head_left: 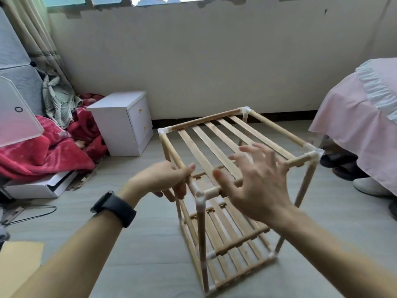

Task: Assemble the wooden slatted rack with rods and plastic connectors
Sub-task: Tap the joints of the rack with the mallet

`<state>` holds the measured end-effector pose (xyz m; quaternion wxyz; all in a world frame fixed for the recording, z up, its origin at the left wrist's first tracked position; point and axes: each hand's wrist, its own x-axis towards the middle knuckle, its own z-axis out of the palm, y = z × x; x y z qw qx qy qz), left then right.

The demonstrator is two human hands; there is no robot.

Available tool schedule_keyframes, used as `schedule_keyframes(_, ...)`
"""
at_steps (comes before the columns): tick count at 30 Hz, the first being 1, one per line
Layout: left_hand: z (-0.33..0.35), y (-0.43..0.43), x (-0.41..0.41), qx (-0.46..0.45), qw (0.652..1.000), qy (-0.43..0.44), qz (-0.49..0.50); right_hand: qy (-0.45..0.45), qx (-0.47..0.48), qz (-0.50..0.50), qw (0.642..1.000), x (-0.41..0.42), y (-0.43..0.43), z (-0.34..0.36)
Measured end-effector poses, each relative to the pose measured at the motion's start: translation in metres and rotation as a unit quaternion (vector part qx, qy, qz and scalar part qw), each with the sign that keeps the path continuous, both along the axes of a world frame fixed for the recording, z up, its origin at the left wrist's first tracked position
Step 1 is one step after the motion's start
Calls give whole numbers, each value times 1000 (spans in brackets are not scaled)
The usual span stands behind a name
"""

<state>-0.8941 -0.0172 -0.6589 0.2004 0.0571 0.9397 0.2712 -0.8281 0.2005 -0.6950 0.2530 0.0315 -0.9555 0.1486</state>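
The rack [206,138] stands on the floor [139,254], nearer the far edge by the wall than the near edge. It looks almost all built. Four tall rods stand up, and the near one [200,233] runs from the bottom to the top. White plastic connectors join the rods at the corners, like the one at the near top corner [198,193]. The top shelf has its flat wooden slats in place. More slats [232,233] lie lower down in the frame. No loose rods or connectors show on the floor.

The left hand [163,179] has its grip wrapped round the top rod on the left side [171,151], just beside the near corner connector. The right hand [257,186] has a wide grip with the fingers spread out. It holds nothing and is over the near part of the top shelf. It is blurry, so it is hard to tell if it touches the wood.

What is left seems small: maybe pushing the joints in tight and checking that the rack stands straight and does not wobble.
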Motion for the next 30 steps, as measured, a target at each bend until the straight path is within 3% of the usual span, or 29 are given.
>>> schedule_keyframes(1, 1, -1, -11, -36, 996, 77, 43, -32, 37, 40, 998, 7, -18, -2)
schedule_keyframes(3, 1, -4, -38, -111, 954, 254, 118, -66, 96, 78, 990, 12, -43, -11)
schedule_keyframes(5, -2, -8, -65, -132, 932, 316, 118, -32, 123, 90, 988, 7, -53, -22)
schedule_keyframes(12, -10, -8, -114, -124, 966, 226, 12, 15, 54, 160, 985, -14, 20, -35)
schedule_keyframes(15, -24, 5, -111, -110, 963, 241, -51, 71, -6, 56, 996, -25, 81, -48)
schedule_keyframes(19, -44, 30, -78, -87, 947, 300, -70, 119, -36, -138, 983, -31, 131, -52)
schedule_keyframes(23, -56, 41, -45, 83, 931, 356, -13, 92, -151, -194, 965, -30, 130, -62)
schedule_keyframes(27, -70, 54, -15, 273, 914, 299, 31, 125, -82, -136, 979, -29, 102, -53)
schedule_keyframes(30, -67, 72, 3, 290, 914, 280, -35, 95, -50, 74, 991, -21, 56, -42)
